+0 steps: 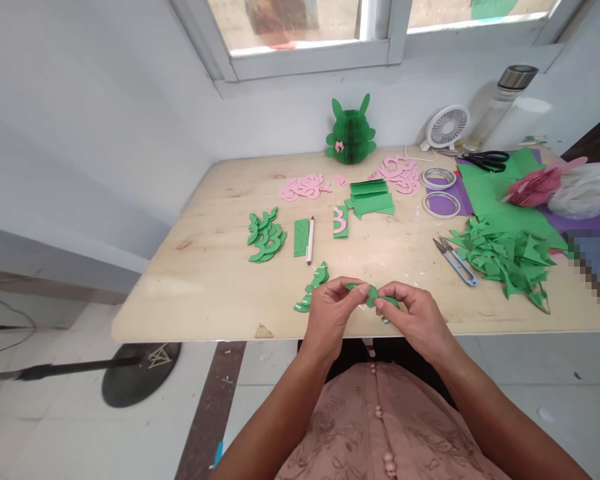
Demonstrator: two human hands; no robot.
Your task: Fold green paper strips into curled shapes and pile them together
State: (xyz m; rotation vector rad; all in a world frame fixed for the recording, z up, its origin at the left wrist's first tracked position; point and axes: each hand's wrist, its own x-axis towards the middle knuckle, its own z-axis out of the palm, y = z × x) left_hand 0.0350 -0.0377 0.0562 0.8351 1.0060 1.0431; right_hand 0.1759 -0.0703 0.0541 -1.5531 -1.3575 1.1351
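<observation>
Beneath window, pale wooden table against white wall; hands pinching green paper.

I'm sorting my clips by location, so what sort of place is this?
Probably a papercraft workspace, perhaps at home or in a small workshop. What shows it: the upright green honeycomb-paper figure with two long ears, the pile of curved green paper cutouts and the heap of jagged green paper scraps.

Capped bottle: right of desk fan. Window frame: above fan. Plastic bag: right of fan, nearer viewer.
</observation>
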